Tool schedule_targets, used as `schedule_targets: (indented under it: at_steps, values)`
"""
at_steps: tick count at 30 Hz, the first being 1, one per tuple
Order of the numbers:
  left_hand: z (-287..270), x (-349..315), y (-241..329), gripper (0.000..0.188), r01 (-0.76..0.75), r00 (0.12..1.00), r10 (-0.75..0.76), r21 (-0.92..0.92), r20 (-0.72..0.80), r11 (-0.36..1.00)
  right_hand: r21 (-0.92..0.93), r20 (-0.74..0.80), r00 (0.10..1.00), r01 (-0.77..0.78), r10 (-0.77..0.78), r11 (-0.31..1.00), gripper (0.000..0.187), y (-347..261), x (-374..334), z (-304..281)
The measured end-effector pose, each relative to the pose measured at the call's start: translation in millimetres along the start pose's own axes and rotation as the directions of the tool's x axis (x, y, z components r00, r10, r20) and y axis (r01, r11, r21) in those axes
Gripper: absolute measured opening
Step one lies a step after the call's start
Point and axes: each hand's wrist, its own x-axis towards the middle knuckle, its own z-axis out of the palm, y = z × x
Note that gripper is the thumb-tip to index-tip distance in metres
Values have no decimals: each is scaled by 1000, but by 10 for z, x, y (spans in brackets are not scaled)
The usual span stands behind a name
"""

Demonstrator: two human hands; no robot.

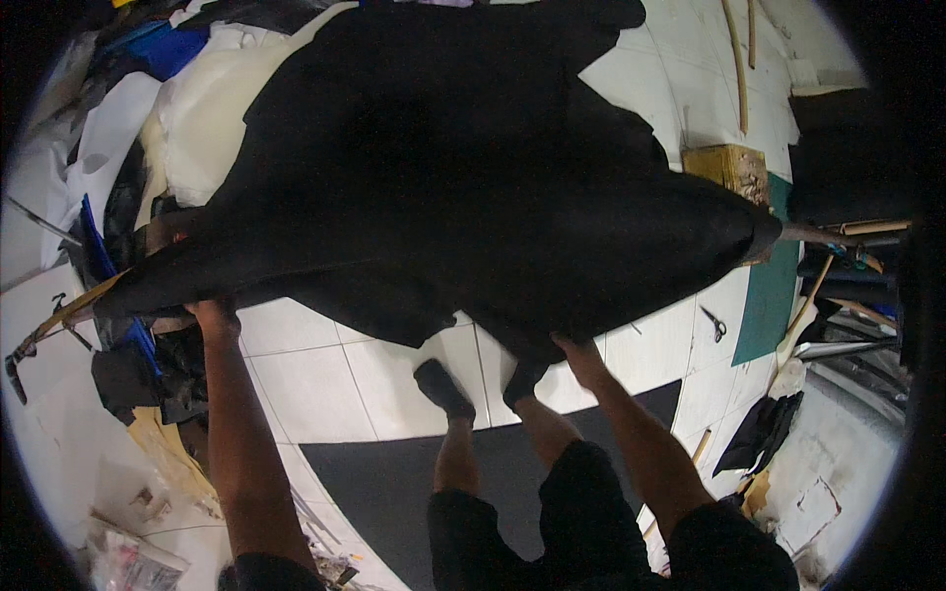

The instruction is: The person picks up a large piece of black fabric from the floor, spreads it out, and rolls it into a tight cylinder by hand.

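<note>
A large black sheet with an irregular outline, like a leather hide [443, 177], spreads across the view in front of me. My left hand [215, 317] is closed on its near edge at the left, fingers partly hidden beneath the material. Further right, my right hand [579, 357] pinches the near edge where a flap hangs down by my foot. The hide narrows at both sides. A stick [813, 234] shows past its right tip, and a thin curved piece [59, 320] past its left tip; whether these join underneath is hidden.
Scissors [715, 325] lie on the white tiles beside a green mat [761, 305]. A brown box [729, 167] stands beyond the hide's right side. Pale sheets [207, 118] pile up far left. My feet are near a dark mat [370, 492]. Rolled materials [852, 325] line the right.
</note>
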Motion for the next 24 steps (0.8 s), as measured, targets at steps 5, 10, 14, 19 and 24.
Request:
schedule_targets:
  at_steps: [5, 10, 14, 19, 24]
  values:
    - [-1213, 175, 205, 54, 97, 952, 26, 381, -304, 919, 260, -280, 946, -89, 164, 961, 58, 122, -1012, -669]
    - [-1759, -8, 161, 57, 357, 800, -56, 399, -598, 845, -579, -41, 955, -263, 295, 772, 87, -147, -1576, -1367]
    - [-1764, -57, 591, 56, 138, 972, -218, 529, 91, 837, -341, 71, 932, -312, 356, 887, 65, 53, -1951, -1743]
    - [-1155, -573, 1669, 56, 557, 830, -555, 17, -63, 831, 243, -215, 971, 154, -101, 958, 32, -1317, -2751, -1733]
    - [-1861, 847, 3636, 35, 59, 960, -40, -59, 277, 996, 528, -489, 714, 699, -500, 482, 41, -3371, -1908, -1851]
